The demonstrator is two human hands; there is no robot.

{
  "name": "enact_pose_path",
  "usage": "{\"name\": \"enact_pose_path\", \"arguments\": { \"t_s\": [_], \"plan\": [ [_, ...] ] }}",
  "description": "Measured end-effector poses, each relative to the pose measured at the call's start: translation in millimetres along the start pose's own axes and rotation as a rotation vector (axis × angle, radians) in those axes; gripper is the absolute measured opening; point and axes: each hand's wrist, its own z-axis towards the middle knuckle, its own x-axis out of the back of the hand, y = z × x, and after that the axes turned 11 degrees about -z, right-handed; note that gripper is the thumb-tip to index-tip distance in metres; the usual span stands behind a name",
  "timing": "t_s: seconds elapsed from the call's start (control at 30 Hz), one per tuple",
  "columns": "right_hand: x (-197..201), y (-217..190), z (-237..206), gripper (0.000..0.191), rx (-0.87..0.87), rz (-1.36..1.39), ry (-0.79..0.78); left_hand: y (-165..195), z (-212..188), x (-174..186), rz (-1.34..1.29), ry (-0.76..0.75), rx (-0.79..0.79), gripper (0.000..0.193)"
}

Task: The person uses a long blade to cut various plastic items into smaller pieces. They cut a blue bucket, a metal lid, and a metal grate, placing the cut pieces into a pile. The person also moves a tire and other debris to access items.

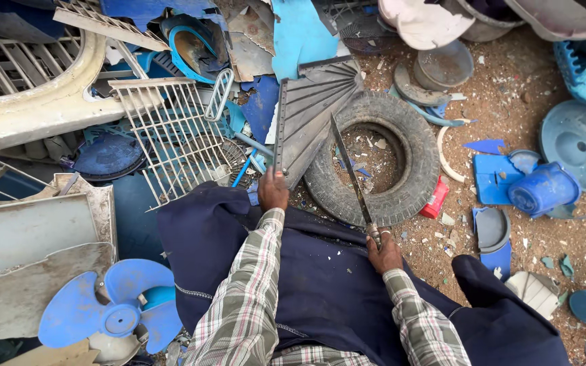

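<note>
My left hand (272, 192) grips the near end of a grey ribbed plastic panel (313, 108), which leans over the left side of a black rubber tyre (412, 159). In my right hand (383, 254) is the handle of a long, thin knife (348, 166). Its blade runs up and to the left across the tyre's hole, and its tip touches the panel's edge. Both arms wear checked sleeves, and dark blue cloth covers my legs.
Broken plastic scrap lies heaped at the left and back: a white wire grille (171, 132), a blue fan blade (106, 315), a cream curved frame (42, 102). On the dirt ground at the right lie blue pots (544, 190), a blue basin (581, 146), a red piece (435, 200).
</note>
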Motion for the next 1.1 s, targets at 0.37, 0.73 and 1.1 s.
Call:
{"name": "enact_pose_path", "arguments": {
  "t_s": [0.37,0.73,1.1],
  "plan": [
    [20,-9,-16,0.044,-0.361,0.247,-0.229,23,24,-8,0.401,-0.103,-0.481,0.058],
    [17,-21,2,0.035,0.053,0.408,0.111,49,34,57,-0.468,-0.075,-0.400,0.046],
    [130,-97,57,0.033,0.366,0.284,0.526,54,2,32,-0.279,-0.167,-0.380,0.042]
  ]
}}
